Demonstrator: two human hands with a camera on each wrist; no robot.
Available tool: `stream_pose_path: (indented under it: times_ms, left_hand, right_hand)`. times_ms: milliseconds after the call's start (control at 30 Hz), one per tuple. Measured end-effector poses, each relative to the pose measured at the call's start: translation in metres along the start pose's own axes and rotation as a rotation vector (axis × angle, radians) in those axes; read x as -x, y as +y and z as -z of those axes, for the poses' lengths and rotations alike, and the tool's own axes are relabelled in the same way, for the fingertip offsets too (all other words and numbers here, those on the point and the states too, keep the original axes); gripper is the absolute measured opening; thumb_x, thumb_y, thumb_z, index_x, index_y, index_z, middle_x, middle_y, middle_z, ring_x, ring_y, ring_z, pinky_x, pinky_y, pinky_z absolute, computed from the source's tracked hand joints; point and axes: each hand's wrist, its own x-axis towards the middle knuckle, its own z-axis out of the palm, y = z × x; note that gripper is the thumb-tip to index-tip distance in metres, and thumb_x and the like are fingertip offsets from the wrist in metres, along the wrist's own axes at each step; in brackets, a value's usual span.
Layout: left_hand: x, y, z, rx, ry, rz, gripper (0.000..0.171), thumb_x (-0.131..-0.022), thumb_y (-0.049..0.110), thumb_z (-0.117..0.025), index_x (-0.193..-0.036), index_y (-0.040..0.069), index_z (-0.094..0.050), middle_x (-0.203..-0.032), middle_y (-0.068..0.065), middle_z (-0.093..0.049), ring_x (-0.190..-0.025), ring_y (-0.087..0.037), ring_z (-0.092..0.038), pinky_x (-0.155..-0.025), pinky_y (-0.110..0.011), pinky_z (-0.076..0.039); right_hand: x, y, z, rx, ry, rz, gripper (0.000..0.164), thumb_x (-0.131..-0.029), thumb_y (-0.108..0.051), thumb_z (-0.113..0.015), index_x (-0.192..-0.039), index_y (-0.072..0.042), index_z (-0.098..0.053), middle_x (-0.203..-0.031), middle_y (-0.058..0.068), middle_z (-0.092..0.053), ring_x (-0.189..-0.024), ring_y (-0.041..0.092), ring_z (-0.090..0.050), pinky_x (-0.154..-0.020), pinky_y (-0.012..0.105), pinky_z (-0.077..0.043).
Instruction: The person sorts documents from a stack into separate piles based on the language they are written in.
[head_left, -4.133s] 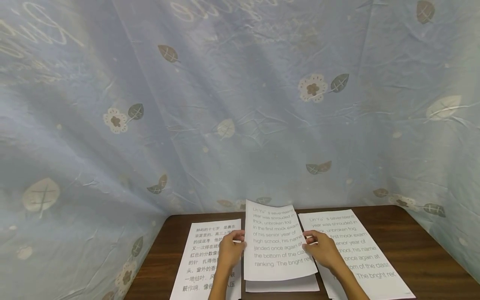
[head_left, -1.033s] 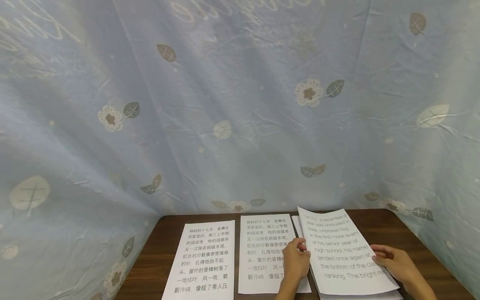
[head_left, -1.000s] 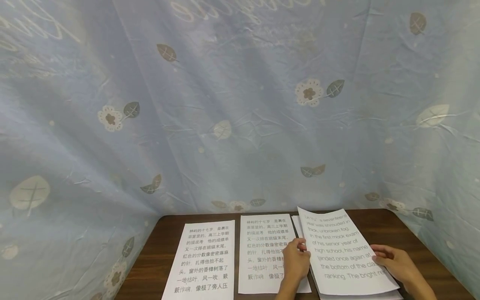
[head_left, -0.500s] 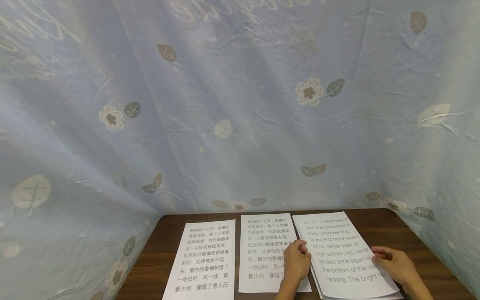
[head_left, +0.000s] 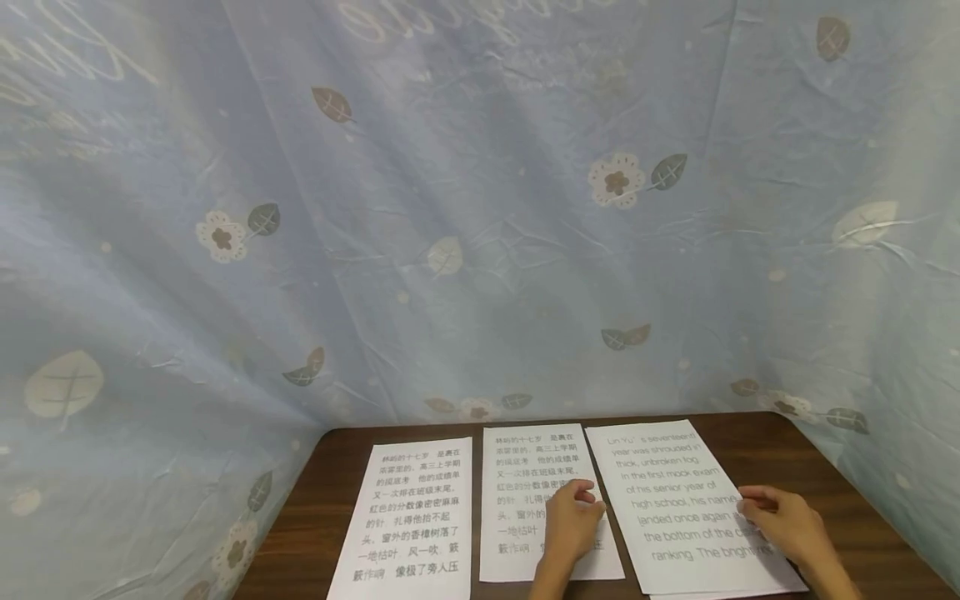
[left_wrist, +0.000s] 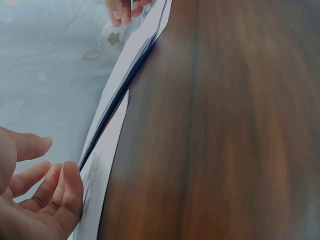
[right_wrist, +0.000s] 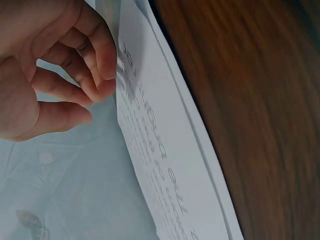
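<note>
My left hand (head_left: 572, 525) hovers over the right part of the middle sheet (head_left: 513, 567) with Chinese text, its thumb apart from the loosely bent fingers. In the left wrist view, nothing lies between thumb and fingers of the left hand (left_wrist: 47, 195). At the right edge of the right-hand stack of paper (head_left: 675, 533), whose top sheet bears English text, is my right hand (head_left: 783, 527). The right wrist view shows the right hand (right_wrist: 70, 75) with a gap between thumb and fingertips, holding nothing, beside the printed stack (right_wrist: 165, 145). Whether its fingertips touch the paper I cannot tell.
Another sheet with Chinese text (head_left: 408, 517) lies at the left. All the paper lies in a row on a dark brown wooden table (head_left: 840, 483). A pale blue curtain (head_left: 480, 208) with leaf and flower prints hangs behind the table and along its sides.
The English sheet, earlier held by both hands over the middle, was carried right and laid flat on the right stack. Both hands have let go, and the left hand has drawn leftward.
</note>
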Motion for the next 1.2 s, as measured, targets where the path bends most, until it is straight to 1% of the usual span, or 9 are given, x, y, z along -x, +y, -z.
stream_pose_path:
  times_ms: [100, 233, 333, 500, 567, 700, 867, 1067, 1200]
  left_hand:
    - [0.003, 0.001, 0.013, -0.017, -0.013, -0.011, 0.037, -0.089, 0.012, -0.08, -0.124, 0.003, -0.075, -0.095, 0.003, -0.07, -0.076, -0.003, -0.064, -0.065, -0.02, -0.053]
    - [0.005, 0.0, 0.03, -0.062, -0.033, -0.026, 0.038, -0.09, 0.014, -0.081, -0.125, 0.002, -0.075, -0.095, 0.003, -0.07, -0.078, -0.002, -0.064, -0.065, -0.02, -0.054]
    - [0.005, -0.002, 0.04, -0.097, -0.039, -0.029, 0.039, -0.091, 0.016, -0.08, -0.127, 0.001, -0.074, -0.096, 0.003, -0.071, -0.077, -0.003, -0.063, -0.064, -0.02, -0.052]
    - [0.005, -0.004, 0.055, -0.125, -0.032, -0.026, 0.041, -0.09, 0.019, -0.081, -0.127, 0.003, -0.074, -0.095, 0.005, -0.07, -0.074, -0.003, -0.06, -0.063, -0.02, -0.049]
    - [0.005, -0.004, 0.062, -0.134, -0.029, -0.03, 0.04, -0.091, 0.019, -0.081, -0.127, 0.002, -0.074, -0.095, 0.005, -0.071, -0.074, -0.003, -0.061, -0.063, -0.02, -0.05]
    - [0.003, -0.006, 0.077, -0.158, -0.022, -0.037, 0.04, -0.092, 0.02, -0.08, -0.127, 0.002, -0.074, -0.097, 0.003, -0.072, -0.077, -0.004, -0.064, -0.064, -0.022, -0.053]
    - [0.001, -0.012, 0.094, -0.196, -0.001, -0.043, 0.039, -0.094, 0.025, -0.079, -0.127, 0.004, -0.074, -0.1, 0.003, -0.073, -0.084, -0.005, -0.067, -0.068, -0.024, -0.056]
    - [-0.002, -0.022, 0.112, -0.233, 0.023, -0.058, 0.041, -0.095, 0.026, -0.079, -0.128, 0.004, -0.073, -0.101, 0.002, -0.074, -0.087, -0.008, -0.068, -0.072, -0.026, -0.058]
    - [-0.001, -0.026, 0.121, -0.244, 0.032, -0.062, 0.042, -0.095, 0.026, -0.078, -0.13, 0.003, -0.073, -0.102, 0.0, -0.074, -0.089, -0.01, -0.069, -0.075, -0.029, -0.059]
  right_hand:
    - [0.0, -0.008, -0.005, -0.002, -0.012, 0.01, 0.049, -0.103, -0.03, -0.068, -0.133, 0.008, -0.068, -0.108, 0.015, -0.08, -0.086, 0.01, -0.067, -0.069, 0.027, -0.048]
    - [-0.001, -0.022, -0.015, -0.04, -0.026, 0.026, 0.048, -0.103, -0.028, -0.068, -0.134, 0.009, -0.067, -0.111, 0.019, -0.079, -0.08, 0.013, -0.069, -0.067, 0.027, -0.048]
    - [-0.002, -0.029, -0.025, -0.093, -0.042, 0.028, 0.048, -0.103, -0.026, -0.069, -0.136, 0.01, -0.065, -0.11, 0.019, -0.077, -0.073, 0.011, -0.068, -0.062, 0.024, -0.051]
    - [-0.006, -0.041, -0.04, -0.139, -0.069, 0.034, 0.047, -0.102, -0.021, -0.069, -0.134, 0.012, -0.065, -0.108, 0.016, -0.076, -0.075, 0.01, -0.067, -0.061, 0.024, -0.056]
    - [-0.006, -0.047, -0.046, -0.143, -0.078, 0.044, 0.046, -0.101, -0.02, -0.069, -0.134, 0.013, -0.064, -0.106, 0.014, -0.076, -0.077, 0.01, -0.067, -0.062, 0.024, -0.057]
    - [-0.006, -0.059, -0.055, -0.143, -0.088, 0.071, 0.046, -0.103, -0.02, -0.068, -0.134, 0.013, -0.064, -0.107, 0.014, -0.075, -0.08, 0.012, -0.068, -0.063, 0.023, -0.058]
    - [-0.006, -0.069, -0.064, -0.144, -0.085, 0.091, 0.045, -0.103, -0.021, -0.069, -0.134, 0.012, -0.065, -0.11, 0.018, -0.075, -0.083, 0.014, -0.071, -0.066, 0.023, -0.061]
    - [-0.007, -0.086, -0.081, -0.142, -0.057, 0.133, 0.042, -0.101, -0.018, -0.071, -0.131, 0.011, -0.068, -0.111, 0.023, -0.077, -0.08, 0.017, -0.072, -0.062, 0.025, -0.058]
    - [-0.006, -0.099, -0.094, -0.162, -0.047, 0.146, 0.039, -0.098, -0.017, -0.073, -0.128, 0.009, -0.071, -0.109, 0.021, -0.077, -0.078, 0.018, -0.072, -0.06, 0.026, -0.059]
